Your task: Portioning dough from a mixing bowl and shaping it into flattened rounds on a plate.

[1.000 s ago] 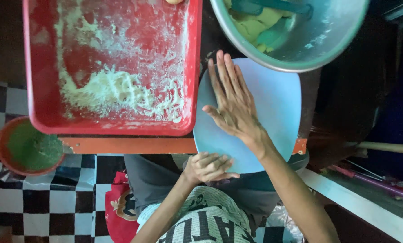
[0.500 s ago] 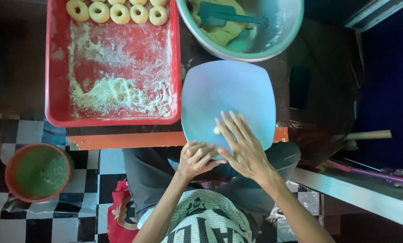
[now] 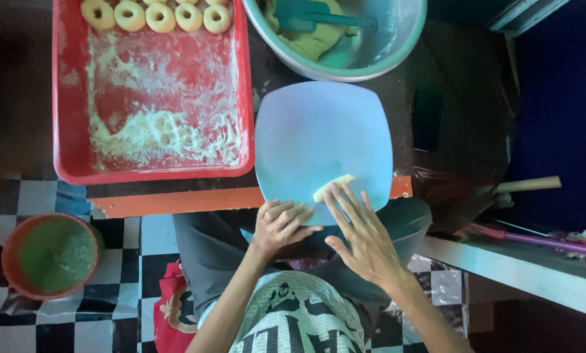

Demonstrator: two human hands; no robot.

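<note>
Far left of the hands, on the checkered floor, stands a round pot holding something green. Up and left of the left hand, a red tray sits dusted with flour, a row of dough rings lined along its far edge. The left hand curls its fingers over the near rim of a pale blue plate, gripping that edge. Just right of it, the right hand lies open and flat, fingers spread, its fingertips touching a small roll of yellow dough that rests on the plate's near part. Beyond the plate, well above both hands, a bowl holds more dough and a teal scraper. Right of the right hand, a wooden handle juts out.
</note>
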